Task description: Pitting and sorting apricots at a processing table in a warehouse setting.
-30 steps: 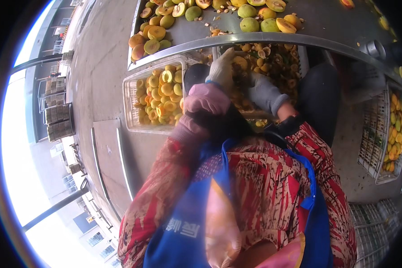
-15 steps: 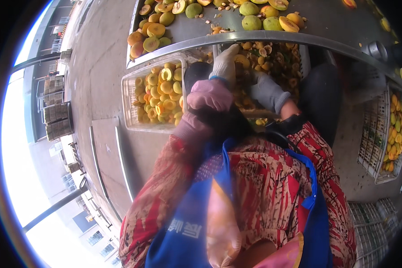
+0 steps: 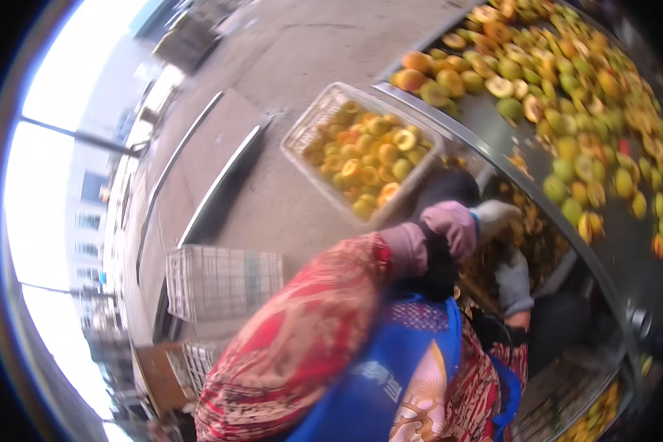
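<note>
My left hand (image 3: 498, 220), in a white glove below a pink cuff, is over the inner crate of fruit (image 3: 541, 254), beneath the metal table's edge. My right hand (image 3: 514, 286), in a grey glove, reaches down to the same crate, close beside the left. Dark halved fruit and scraps fill that crate. The fingers of both hands are blurred and partly hidden, so whether they hold anything does not show. Just left of my hands, a pale plastic crate (image 3: 311, 163) stands on the floor, full of halved yellow-orange apricots (image 3: 372, 158).
The metal table (image 3: 493, 121) curves across the right side, heaped with whole and halved apricots (image 3: 567, 96). A white slatted crate (image 3: 225, 283) stands on the concrete floor at left, near a long metal rail (image 3: 225, 180). Another crate of fruit (image 3: 597, 416) is at lower right.
The view has swung to the left, so table, crates and hands appear farther right and tilted. More floor and a slatted crate have come in. My hands stay over the inner crate.
</note>
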{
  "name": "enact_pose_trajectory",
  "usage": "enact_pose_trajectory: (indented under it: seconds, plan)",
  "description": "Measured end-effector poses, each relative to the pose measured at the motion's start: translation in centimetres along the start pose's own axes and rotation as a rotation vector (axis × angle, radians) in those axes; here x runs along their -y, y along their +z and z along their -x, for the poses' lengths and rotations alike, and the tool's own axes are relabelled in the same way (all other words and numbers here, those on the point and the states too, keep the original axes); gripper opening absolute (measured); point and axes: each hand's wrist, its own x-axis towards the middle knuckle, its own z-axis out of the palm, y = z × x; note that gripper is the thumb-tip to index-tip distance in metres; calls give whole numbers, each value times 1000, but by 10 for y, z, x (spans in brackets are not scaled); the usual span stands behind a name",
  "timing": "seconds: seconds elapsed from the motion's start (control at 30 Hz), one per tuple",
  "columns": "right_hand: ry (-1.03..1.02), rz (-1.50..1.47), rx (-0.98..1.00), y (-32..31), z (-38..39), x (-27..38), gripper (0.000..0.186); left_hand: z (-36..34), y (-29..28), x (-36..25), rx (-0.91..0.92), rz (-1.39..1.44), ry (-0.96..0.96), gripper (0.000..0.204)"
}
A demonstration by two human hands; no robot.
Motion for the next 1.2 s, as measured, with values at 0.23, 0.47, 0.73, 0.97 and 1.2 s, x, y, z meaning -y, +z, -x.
enact_pose_trajectory:
  seconds: [0.23, 0.47, 0.73, 0.97, 1.2]
  plan:
    - [319, -584, 193, 24, 2, 18, 35, -6, 56, 9, -541, 285, -87, 44]
    - [47, 227, 22, 10, -20, 12, 22, -7, 19, 12, -478, 416, 217, 28]
    - [332, -580, -1, 8, -5, 42, 24, -17, 41, -9, -354, 469, -96, 28]
    - [440, -602, 45, 3, 2, 49, 29, -14, 50, 1, -493, 529, -107, 31]
    - [471, -628, 75, -3, -1, 49, 21, -16, 44, 4, -487, 471, -99, 36]
